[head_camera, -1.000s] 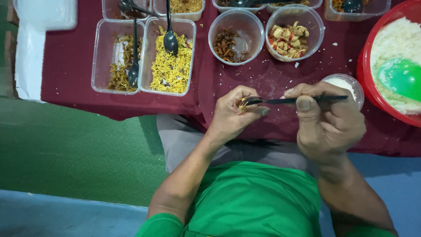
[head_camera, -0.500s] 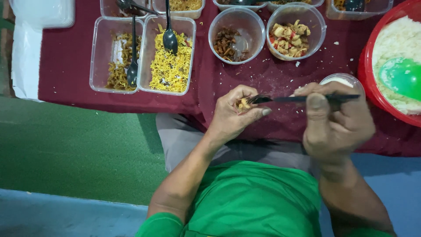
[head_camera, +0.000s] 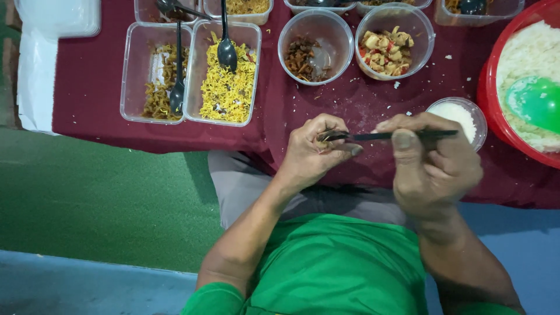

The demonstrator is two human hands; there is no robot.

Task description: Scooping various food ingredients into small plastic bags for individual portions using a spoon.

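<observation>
My left hand (head_camera: 312,151) is curled around a small lump of food (head_camera: 322,142), of which only a yellowish bit shows between the fingers. My right hand (head_camera: 431,163) grips a black plastic spoon (head_camera: 385,136) by its handle, held level. The spoon's bowl end pokes into the food in my left hand. Both hands hover over the dark red tablecloth (head_camera: 361,105) near its front edge. A small round cup of white rice (head_camera: 461,114) stands just behind my right hand.
Two rectangular tubs, one of yellow shredded food (head_camera: 227,81) and one of brown food (head_camera: 156,76), each hold a black spoon. Round tubs hold dark fried bits (head_camera: 306,55) and a chunky mix (head_camera: 388,52). A red basin of rice (head_camera: 525,81) with a green scoop sits at right.
The right hand drew the spoon a little out to the right, then pushed it back left into the food in my left hand. The left hand stayed almost still.
</observation>
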